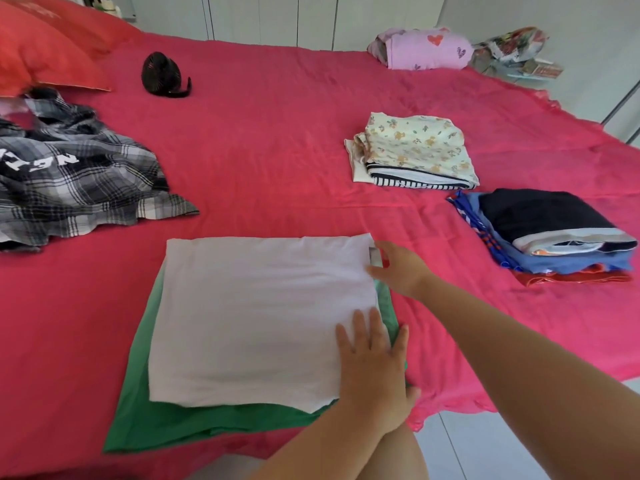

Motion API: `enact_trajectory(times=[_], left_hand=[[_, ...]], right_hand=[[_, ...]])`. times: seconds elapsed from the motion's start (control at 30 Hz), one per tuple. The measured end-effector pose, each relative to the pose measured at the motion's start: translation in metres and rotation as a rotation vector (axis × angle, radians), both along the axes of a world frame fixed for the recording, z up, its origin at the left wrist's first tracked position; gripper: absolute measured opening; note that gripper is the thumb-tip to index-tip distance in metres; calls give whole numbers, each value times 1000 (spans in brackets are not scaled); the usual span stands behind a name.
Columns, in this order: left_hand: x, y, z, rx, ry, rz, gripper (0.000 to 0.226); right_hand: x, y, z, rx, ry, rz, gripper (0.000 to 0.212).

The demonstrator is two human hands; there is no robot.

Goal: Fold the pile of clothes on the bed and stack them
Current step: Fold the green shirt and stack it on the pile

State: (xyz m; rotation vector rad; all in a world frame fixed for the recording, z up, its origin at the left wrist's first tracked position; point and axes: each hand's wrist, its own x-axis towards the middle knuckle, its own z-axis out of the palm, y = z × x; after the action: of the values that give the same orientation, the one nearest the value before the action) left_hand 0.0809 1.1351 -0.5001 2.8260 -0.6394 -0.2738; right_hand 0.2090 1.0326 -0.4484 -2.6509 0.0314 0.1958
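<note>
Pressing flat with the left hand (372, 368), palm down and fingers spread, on the near right corner of a white garment (263, 317) laid square over a green garment (166, 420) at the near edge of the pink bedspread (277, 150); reaching with the right hand (398, 268), fingers loosely open, to the far right edge of the white piece beside a small grey label, touching or just about to, clamped on nothing as far as can be told

Looks thin, light, limp knit: bound to sag and crease if lifted by one point, and likely to slide over the green layer beneath. Best taken along the right edge at both corners, pinched together with the green layer, then carried over leftward in one fold

Waiting unfolded at the left: a crumpled black and white plaid shirt (76, 181). Already stacked at the right: a floral-topped stack (415, 150) and, nearer, a dark blue-topped stack (547, 230), well apart from the hands
</note>
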Motion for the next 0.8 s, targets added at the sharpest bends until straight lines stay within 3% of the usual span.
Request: enact_trajectory(times=[0.07, 0.2, 0.23, 0.37, 0.47, 0.63, 0.8], left_hand=[[1, -2, -1, 1, -31, 39, 60], [10, 5, 4, -67, -50, 72, 50], [12, 10, 6, -162, -50, 85, 48], [16, 42, 27, -865, 137, 329, 38], [17, 77, 44, -1205, 281, 503, 40], [6, 150, 73, -1510, 207, 644, 40], [-17, 223, 71, -1658, 120, 813, 45]], right_hand=[[5, 2, -2, 15, 7, 4, 54], [13, 8, -5, 41, -6, -35, 52], [15, 11, -6, 43, -13, -51, 51], [21, 22, 3, 148, -22, -167, 52], [24, 40, 23, 314, -64, -238, 45], [27, 107, 63, 495, -136, -174, 48], [23, 213, 83, 403, -288, 63, 48]])
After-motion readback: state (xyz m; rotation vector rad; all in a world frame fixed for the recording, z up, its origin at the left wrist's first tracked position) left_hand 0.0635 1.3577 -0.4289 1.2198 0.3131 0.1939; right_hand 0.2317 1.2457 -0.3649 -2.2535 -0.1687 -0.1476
